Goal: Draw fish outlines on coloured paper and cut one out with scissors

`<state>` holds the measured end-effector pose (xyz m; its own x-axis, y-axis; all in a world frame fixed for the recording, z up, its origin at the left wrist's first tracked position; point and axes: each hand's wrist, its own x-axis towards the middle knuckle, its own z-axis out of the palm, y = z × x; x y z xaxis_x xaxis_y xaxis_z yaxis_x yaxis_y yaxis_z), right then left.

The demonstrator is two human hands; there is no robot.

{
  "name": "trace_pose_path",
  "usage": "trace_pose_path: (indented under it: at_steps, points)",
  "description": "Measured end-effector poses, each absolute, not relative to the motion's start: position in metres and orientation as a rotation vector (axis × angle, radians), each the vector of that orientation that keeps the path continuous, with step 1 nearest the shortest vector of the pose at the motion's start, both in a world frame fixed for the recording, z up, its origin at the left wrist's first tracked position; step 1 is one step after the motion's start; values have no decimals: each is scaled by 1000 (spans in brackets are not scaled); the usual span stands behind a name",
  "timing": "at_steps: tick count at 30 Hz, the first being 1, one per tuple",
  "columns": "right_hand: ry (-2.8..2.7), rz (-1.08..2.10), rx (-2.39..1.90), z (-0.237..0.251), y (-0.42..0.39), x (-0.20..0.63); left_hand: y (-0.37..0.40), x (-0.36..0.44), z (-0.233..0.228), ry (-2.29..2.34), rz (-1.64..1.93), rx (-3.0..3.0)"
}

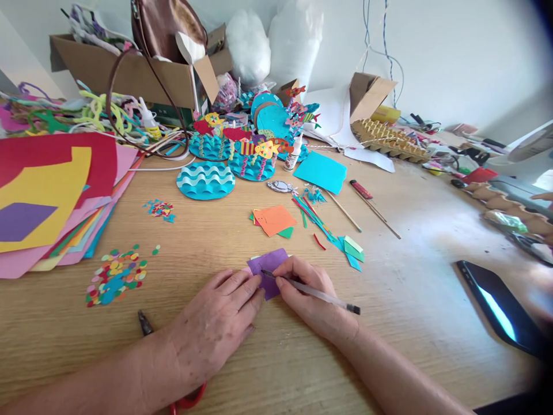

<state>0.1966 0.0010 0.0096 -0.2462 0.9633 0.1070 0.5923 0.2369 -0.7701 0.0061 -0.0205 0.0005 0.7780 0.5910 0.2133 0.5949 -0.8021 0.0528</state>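
Note:
My right hand (307,294) pinches a pen (322,295) with a clear barrel and dark end cap. The pen's tip touches a small purple piece of paper (273,263) on the table. Lying flat with its fingers stretched out, my left hand (222,314) presses on the left edge of that paper. Bits of pink and pale yellow paper peek out from beneath the purple piece. Under my left forearm lie scissors (146,324); their dark tip and part of a red handle show, the rest is hidden.
Paper dots (118,274) and stacked coloured sheets (47,196) lie left. Beyond my hands are orange paper (275,220), a blue wavy disc (205,181), fish decorations (248,147), a glue bottle (294,153) and a blue sheet (320,172). A phone (496,305) lies right; a cardboard box (129,72) stands behind.

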Motion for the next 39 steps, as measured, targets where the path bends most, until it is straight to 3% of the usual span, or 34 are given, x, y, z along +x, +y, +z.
trace_pose_path:
  at_steps: [39]
  points:
    - [-2012, 753, -1389, 8, 1, 198, -22, 5, 0, -1005, -318, -2949]
